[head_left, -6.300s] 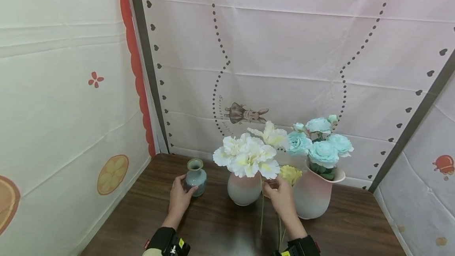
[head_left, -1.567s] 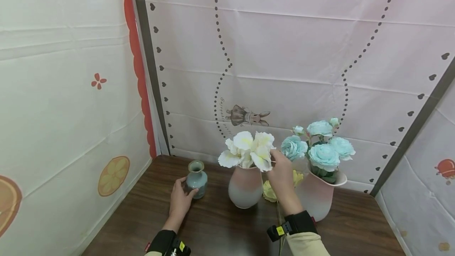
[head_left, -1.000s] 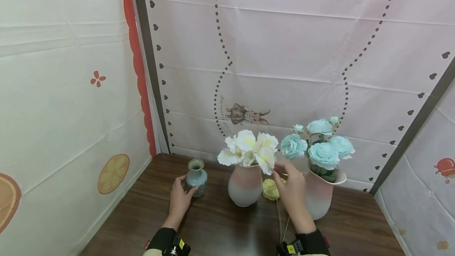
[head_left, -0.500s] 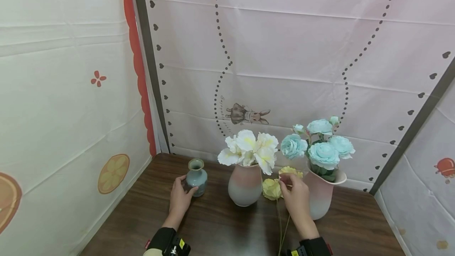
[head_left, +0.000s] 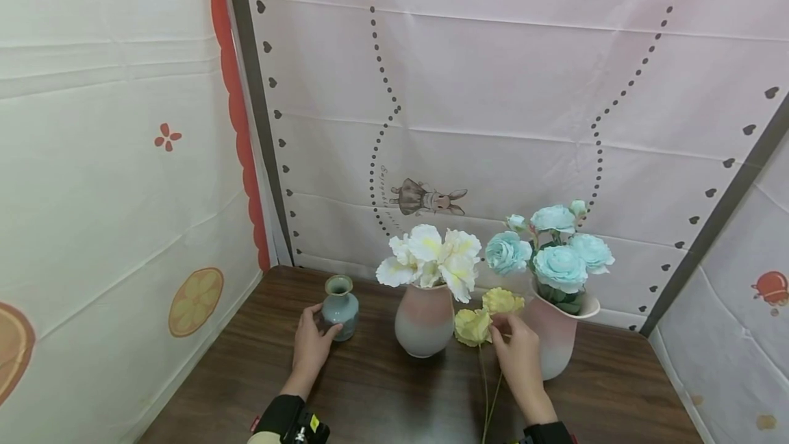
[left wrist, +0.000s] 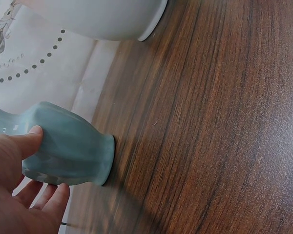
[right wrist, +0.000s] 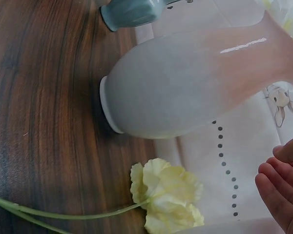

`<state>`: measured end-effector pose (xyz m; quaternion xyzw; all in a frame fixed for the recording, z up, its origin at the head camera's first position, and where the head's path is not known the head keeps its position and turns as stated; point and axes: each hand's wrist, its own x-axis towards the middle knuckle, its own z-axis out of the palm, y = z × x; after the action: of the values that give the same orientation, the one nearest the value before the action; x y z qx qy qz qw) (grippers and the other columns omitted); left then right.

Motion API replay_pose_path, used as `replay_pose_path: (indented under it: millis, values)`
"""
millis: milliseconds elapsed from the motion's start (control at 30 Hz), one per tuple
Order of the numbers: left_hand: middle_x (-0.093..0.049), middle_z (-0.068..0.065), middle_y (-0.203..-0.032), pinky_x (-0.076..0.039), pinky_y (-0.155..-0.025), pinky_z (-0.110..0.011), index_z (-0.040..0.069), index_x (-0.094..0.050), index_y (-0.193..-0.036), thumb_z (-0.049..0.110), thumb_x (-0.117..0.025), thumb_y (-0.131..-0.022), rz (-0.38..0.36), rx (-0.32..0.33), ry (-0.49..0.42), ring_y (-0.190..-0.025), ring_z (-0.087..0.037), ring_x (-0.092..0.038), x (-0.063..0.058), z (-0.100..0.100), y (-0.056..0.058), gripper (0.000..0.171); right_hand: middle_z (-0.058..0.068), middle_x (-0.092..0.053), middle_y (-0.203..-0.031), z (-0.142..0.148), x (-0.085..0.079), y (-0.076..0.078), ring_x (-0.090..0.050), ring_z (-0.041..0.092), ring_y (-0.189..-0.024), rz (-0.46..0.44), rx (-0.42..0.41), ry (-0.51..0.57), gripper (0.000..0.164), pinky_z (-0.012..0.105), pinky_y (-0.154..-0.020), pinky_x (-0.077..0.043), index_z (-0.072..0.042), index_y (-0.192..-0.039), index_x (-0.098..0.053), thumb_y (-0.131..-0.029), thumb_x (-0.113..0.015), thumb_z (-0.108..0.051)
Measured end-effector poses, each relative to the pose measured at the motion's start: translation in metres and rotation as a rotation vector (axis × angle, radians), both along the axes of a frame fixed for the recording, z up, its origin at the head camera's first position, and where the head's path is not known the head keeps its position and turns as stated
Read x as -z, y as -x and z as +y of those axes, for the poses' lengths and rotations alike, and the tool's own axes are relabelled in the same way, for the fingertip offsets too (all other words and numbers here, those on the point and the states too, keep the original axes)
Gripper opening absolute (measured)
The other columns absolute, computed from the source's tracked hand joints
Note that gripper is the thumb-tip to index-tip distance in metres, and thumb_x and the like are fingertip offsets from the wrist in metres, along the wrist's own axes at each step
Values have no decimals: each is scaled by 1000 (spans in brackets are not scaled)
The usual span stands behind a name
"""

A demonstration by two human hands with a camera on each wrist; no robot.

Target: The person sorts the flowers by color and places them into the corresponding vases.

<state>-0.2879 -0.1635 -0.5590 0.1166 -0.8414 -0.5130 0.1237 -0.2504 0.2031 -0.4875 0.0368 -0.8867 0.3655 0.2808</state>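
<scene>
Teal vase [head_left: 342,310] upright in left hand [head_left: 312,342]

In the head view, the small vase [head_left: 341,308] at 7 o'clock is blue-green; the rounded vase [head_left: 424,324] at 6 and wide-lipped vase [head_left: 557,340] at 4 fade from pink to grey. White flowers [head_left: 428,262] carry yellow flushes, 2 blooms [head_left: 472,327] at 5 are yellow, the roses [head_left: 561,268] at 4 pale turquoise. The table [head_left: 394,403] is grained brown; dark dots [head_left: 372,22] and hearts [head_left: 748,130] pattern the pinkish backdrop [head_left: 499,88]

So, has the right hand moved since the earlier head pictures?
Yes, rightward: the bare right hand is farther from the rounded pink-and-grey ceramic vase holding white ruffled flowers.
</scene>
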Motion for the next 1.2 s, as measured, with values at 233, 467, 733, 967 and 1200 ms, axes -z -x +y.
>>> replay_pose_path:
  millis: [233,467,733,967,1200]
  values:
    - [-40,-31,-144,-50,-107,-53,-4,-34,-142,10,-69,-93,3,2,7,-134,-48,-45,2,0,-1,61,10,-73,-86,5,10,-2,-72,25,-82,-115,16,-12,12,41,-74,-62,0,-99,-72,-88,-72,-2]
    - [-40,-31,-143,-50,-106,-53,-4,-35,-142,10,-69,-93,5,1,7,-134,-48,-46,1,0,-1,62,10,-74,-84,8,21,-5,-70,24,-78,-227,41,-27,9,37,-69,-59,0,-96,-72,-89,-71,-5]
    - [-40,-31,-144,-50,-106,-54,-4,-35,-143,11,-69,-94,4,-1,3,-134,-47,-46,2,-1,-1,61,7,-73,-80,11,36,-8,-66,19,-73,-313,69,-46,11,28,-61,-51,0,-95,-72,-86,-73,-6]
    - [-40,-31,-144,-50,-106,-53,-4,-35,-142,10,-69,-94,7,0,10,-134,-48,-46,3,-1,-1,61,6,-73,-80,12,50,-11,-67,19,-72,-353,77,-52,12,29,-59,-51,0,-95,-72,-85,-73,-7]
    - [-40,-30,-144,-50,-107,-53,-4,-35,-142,10,-69,-94,6,3,12,-134,-48,-46,3,0,-1,61,3,-72,-78,13,60,-14,-67,19,-73,-384,92,-64,12,39,-65,-52,-3,-93,-73,-85,-74,-11]
